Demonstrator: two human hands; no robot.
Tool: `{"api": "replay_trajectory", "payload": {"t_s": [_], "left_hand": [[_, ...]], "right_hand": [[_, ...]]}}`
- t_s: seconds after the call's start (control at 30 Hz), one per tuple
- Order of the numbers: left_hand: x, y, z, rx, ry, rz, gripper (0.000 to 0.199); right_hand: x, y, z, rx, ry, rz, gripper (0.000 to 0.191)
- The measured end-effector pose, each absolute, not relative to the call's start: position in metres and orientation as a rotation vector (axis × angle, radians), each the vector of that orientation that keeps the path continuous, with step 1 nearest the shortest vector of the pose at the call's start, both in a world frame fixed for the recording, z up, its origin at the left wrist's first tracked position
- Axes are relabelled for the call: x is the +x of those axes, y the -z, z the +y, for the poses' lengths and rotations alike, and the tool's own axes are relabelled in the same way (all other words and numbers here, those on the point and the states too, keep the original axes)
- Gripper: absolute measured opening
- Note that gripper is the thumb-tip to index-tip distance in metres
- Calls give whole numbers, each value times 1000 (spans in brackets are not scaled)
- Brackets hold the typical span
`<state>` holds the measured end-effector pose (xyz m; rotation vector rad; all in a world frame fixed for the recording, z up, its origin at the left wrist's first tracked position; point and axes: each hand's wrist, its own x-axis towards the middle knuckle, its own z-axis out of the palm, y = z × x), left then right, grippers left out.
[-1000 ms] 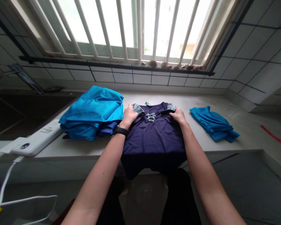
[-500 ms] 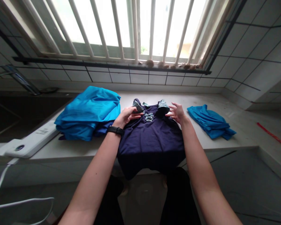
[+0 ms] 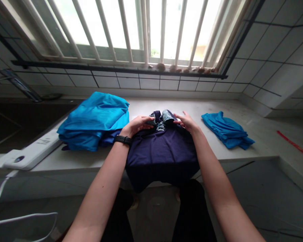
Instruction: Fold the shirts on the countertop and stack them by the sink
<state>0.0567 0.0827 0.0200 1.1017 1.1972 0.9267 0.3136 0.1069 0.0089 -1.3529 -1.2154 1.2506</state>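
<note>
A dark navy dress (image 3: 163, 153) lies on the counter, with its lower part hanging over the front edge. Its cuffs are patterned grey-green, and small bows (image 3: 161, 126) of like fabric sit at the neckline. My left hand (image 3: 138, 124), a black band on its wrist, has its fingers closed on the cuff at the left of the neckline. On the other side, my right hand (image 3: 186, 121) grips the fabric beside the right cuff (image 3: 168, 116), one finger raised. Between the hands the upper part of the dress is bunched.
Folded bright blue cloth (image 3: 98, 116) is piled on the left, beside a white power strip (image 3: 37, 149) and the dark sink (image 3: 22, 124). A smaller folded blue cloth (image 3: 226, 129) lies at right, with a red strip (image 3: 294, 144) beyond. A barred window rises behind the counter (image 3: 262, 148).
Both hands have moved closer together, my right hand shifting left. The two cuffs have come inward, and the neckline of the dress is now bunched up.
</note>
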Motion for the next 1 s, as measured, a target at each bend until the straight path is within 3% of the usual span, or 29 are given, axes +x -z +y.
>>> {"api": "replay_trajectory", "payload": {"t_s": [0.07, 0.17, 0.4, 0.57, 0.73, 0.87, 0.93, 1.0], "left_hand": [[57, -20, 82, 1096, -932, 1197, 14], [58, -20, 82, 1077, -961, 1191, 10], [57, -16, 88, 988, -1086, 1206, 11], [56, -14, 89, 959, -1115, 1178, 8], [57, -13, 92, 985, -1172, 1288, 9], [56, -18, 96, 1004, -1392, 1288, 7], [52, -23, 96, 1046, -1502, 1223, 13], [48, -28, 94, 1063, -1557, 1225, 29]], "right_hand": [[308, -8, 104, -1368, -1248, -1252, 95], [301, -6, 103, -1402, -1253, -1270, 84], [304, -9, 112, -1323, -1358, -1085, 17], [310, -9, 110, -1215, -1345, -1313, 33], [312, -7, 109, -1385, -1194, -1443, 7], [310, -14, 108, -1375, -1166, -1342, 12], [311, -21, 105, -1240, -1176, -1325, 19], [313, -27, 102, -1100, -1176, -1293, 14]]}}
